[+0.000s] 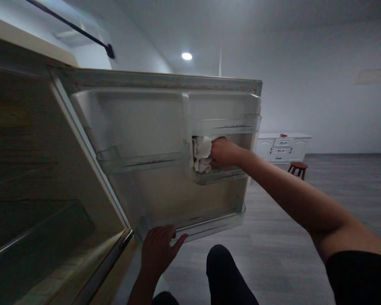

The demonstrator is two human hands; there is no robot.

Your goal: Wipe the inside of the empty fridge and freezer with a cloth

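A refrigerator door stands swung out in front of me, its inner side with clear plastic bins facing me. My right hand is closed around a crumpled white cloth, pressed against the door's inner wall beside the centre divider. The cloth sits just above the middle right bin and below the upper right bin. Low on the door, my left hand hooks its fingers over the rim of the long bottom bin, thumb on the outer side. Its fingertips are partly hidden.
To the left is the dark refrigerator interior with glass shelves. A left-hand bin juts from the door. Beyond the door are a white cabinet and a small brown stool on the grey floor. My knees are below.
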